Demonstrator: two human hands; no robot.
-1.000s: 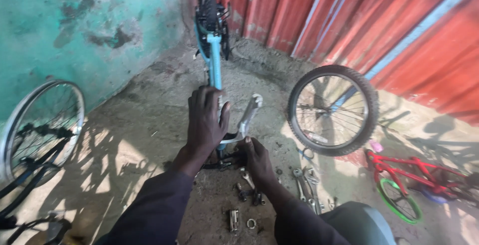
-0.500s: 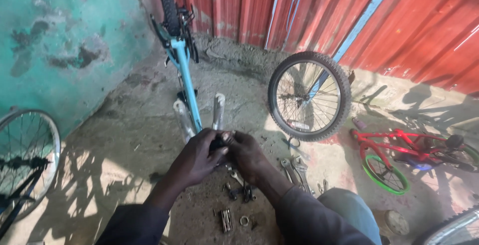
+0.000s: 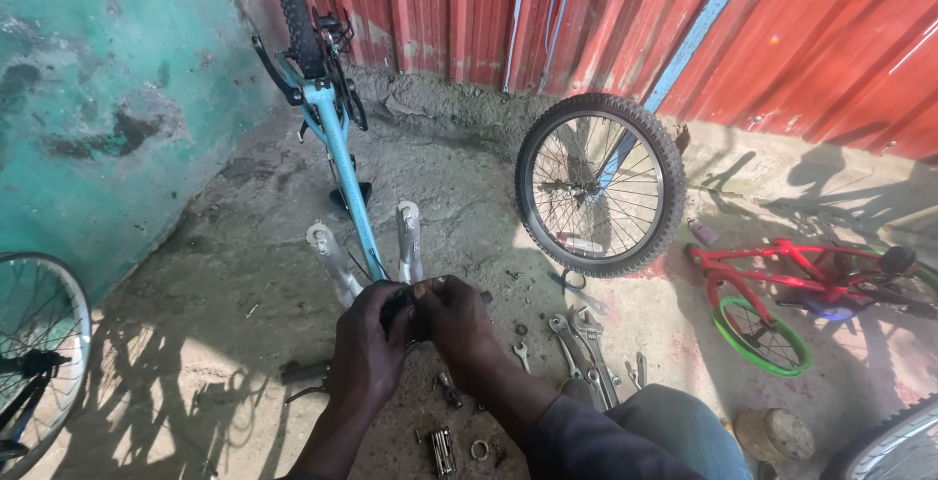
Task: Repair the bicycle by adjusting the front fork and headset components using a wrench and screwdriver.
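No packages, signs or screens are observed anywhere in view. One possible label is noted: a small pale strip low on the black-tyred wheel (image 3: 599, 184) that is propped against the red corrugated wall (image 3: 801, 40); the strip (image 3: 584, 244) lies near the bottom of the rim, is narrow and whitish, and is too small for its kind to be confirmed. A squat round tin (image 3: 775, 433) with a brownish, dusty lid is recorded on the ground at lower right, beside the green-tyred red bicycle (image 3: 782, 289); no wrapper or label can be made out on it.
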